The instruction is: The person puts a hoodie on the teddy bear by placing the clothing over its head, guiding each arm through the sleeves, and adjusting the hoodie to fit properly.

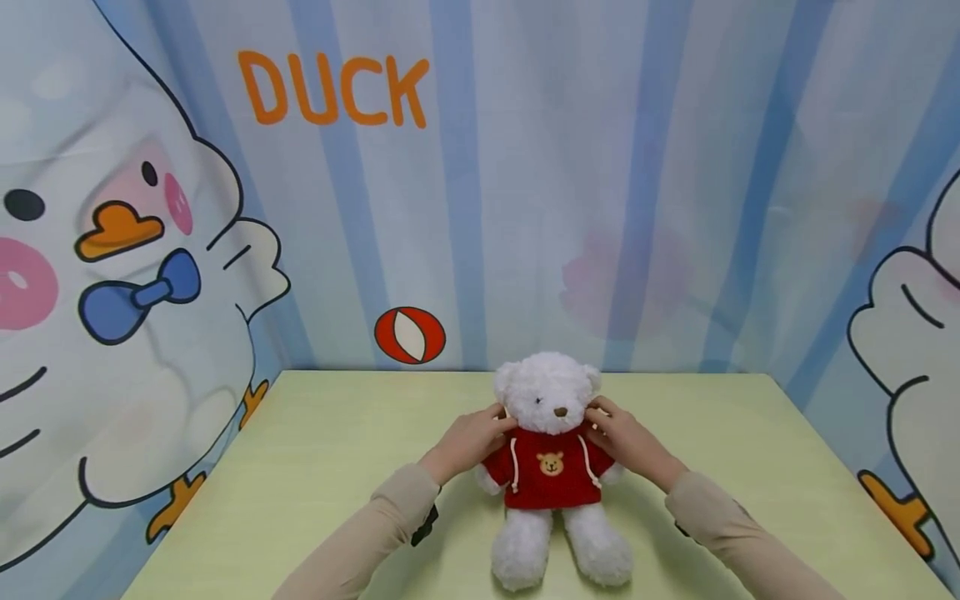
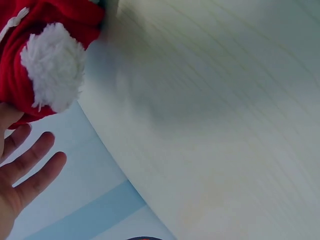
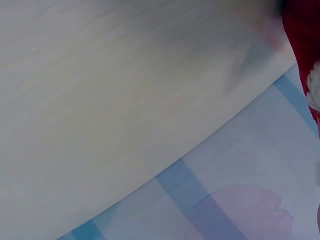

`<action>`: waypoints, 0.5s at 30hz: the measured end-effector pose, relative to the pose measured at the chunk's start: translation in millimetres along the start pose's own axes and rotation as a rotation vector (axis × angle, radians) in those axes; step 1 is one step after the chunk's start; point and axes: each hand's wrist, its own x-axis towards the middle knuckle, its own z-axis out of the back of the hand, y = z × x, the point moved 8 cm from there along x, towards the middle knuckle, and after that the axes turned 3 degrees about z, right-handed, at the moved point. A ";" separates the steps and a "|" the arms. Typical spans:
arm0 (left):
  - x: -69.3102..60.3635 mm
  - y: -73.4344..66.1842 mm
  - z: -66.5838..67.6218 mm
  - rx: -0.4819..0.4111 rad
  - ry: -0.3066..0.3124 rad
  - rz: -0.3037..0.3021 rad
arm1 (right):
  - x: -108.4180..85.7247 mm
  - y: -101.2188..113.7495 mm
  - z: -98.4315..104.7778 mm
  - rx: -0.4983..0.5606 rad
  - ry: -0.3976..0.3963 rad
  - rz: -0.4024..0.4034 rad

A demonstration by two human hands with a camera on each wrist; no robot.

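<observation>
A white plush teddy bear (image 1: 546,392) in a red hooded-style sweater (image 1: 555,483) with white drawstrings and a bear-face patch faces the head camera, upright near the table's middle. My left hand (image 1: 471,440) grips it at the shoulder beside the neck on the left side. In the left wrist view, the thumb touches the red cloth near a fluffy white paw (image 2: 56,67), while other fingers (image 2: 42,177) are spread. On the opposite side, my right hand (image 1: 632,440) holds the bear at neck and shoulder, its fingertips partly hidden. The right wrist view shows only a strip of red sweater (image 3: 302,35).
The bear stands over a pale yellow-green table (image 1: 360,417). Behind the table's back edge hangs a blue-striped cloth backdrop (image 1: 525,183) printed with ducks, a red ball and the word DUCK.
</observation>
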 end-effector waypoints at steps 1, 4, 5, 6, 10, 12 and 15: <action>-0.8 -0.3 -0.7 0.009 0.003 0.003 | -1.0 -0.9 -0.4 0.000 -0.003 -0.018; -3.0 -0.6 0.2 0.039 -0.010 0.023 | -3.8 -3.6 -2.4 -0.011 -0.007 -0.060; -3.6 0.1 0.4 0.051 -0.013 0.036 | -4.4 -4.1 -3.6 -0.021 -0.001 -0.066; -4.0 1.0 0.8 0.060 -0.017 0.051 | -4.8 -4.3 -4.7 -0.031 0.009 -0.067; -2.5 3.6 1.0 0.105 -0.011 0.097 | -3.0 -5.7 -6.7 -0.099 0.091 -0.027; -2.4 4.6 1.2 0.111 -0.012 0.110 | -1.2 -6.0 -7.0 -0.133 0.143 -0.004; -4.5 8.1 1.8 0.055 -0.030 0.134 | 0.2 -8.9 -6.4 -0.100 0.179 -0.029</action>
